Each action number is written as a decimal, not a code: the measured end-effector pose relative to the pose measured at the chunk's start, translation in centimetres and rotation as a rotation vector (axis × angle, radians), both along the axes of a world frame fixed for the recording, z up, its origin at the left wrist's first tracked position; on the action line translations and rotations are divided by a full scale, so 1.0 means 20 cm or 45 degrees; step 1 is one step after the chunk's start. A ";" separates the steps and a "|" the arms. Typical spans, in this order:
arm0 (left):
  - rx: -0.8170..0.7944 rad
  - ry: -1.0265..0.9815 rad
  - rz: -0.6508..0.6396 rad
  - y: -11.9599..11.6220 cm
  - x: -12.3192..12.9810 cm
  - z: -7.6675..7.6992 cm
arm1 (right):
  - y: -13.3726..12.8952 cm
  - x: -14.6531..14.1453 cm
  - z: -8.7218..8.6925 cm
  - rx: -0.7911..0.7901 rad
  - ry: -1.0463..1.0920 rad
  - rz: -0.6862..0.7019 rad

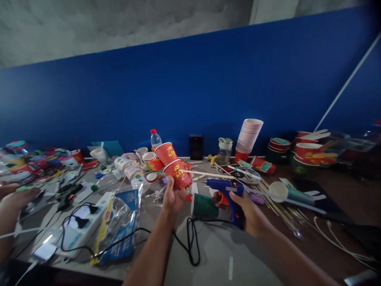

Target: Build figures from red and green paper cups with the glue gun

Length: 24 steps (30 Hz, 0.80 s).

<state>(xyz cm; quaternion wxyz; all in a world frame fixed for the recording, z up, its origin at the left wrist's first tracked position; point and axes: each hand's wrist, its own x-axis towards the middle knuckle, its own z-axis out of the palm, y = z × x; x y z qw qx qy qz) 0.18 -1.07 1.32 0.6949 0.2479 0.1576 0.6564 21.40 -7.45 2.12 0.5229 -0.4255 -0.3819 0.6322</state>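
Observation:
In the middle of the head view, my left hand (175,194) grips a red paper cup (177,173) with yellow print, tilted above the table. Another red printed cup (166,153) sits directly above it, touching it. A thin wooden stick (208,174) reaches from the held cup to the right. My right hand (251,212) is wrapped around a blue hot glue gun (236,204), whose nozzle points left at the cups. A long clear glue stick (285,198) trails out of its back. Below the nozzle, a dark green cup (205,205) lies on its side.
A tall stack of paper cups (248,135) leans at the back, right of a glass jar (224,149). Wooden sticks (270,198) lie at right. A power strip (83,226) and blue packaging (122,226) are at left. Another person's hand (22,197) shows far left.

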 end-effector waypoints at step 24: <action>0.037 -0.105 0.077 0.01 -0.02 -0.03 | -0.12 0.38 -0.21 -0.702 0.001 0.087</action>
